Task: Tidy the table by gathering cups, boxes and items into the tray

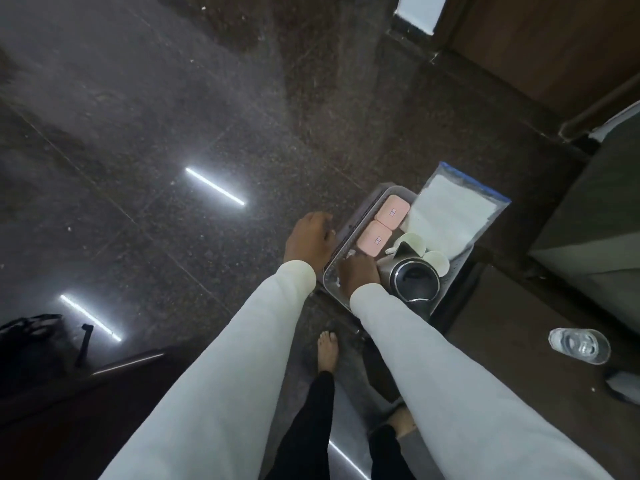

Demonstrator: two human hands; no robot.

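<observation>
Head view, tray at the dark surface's left edge, left hand fingers clenched on its outer rim, right hand inside, grip unclear, two pink boxes, cups, kettle, bag at far corner, glass apart

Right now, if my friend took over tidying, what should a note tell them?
Left hand: on the tray's outer left edge, grip unclear.
Right hand: resting inside the tray's near left corner; whether it holds anything is unclear.
In the tray: two pink boxes, two white cups, a kettle, a zip bag.
Left out: a clear glass on the wooden surface at right.
</observation>
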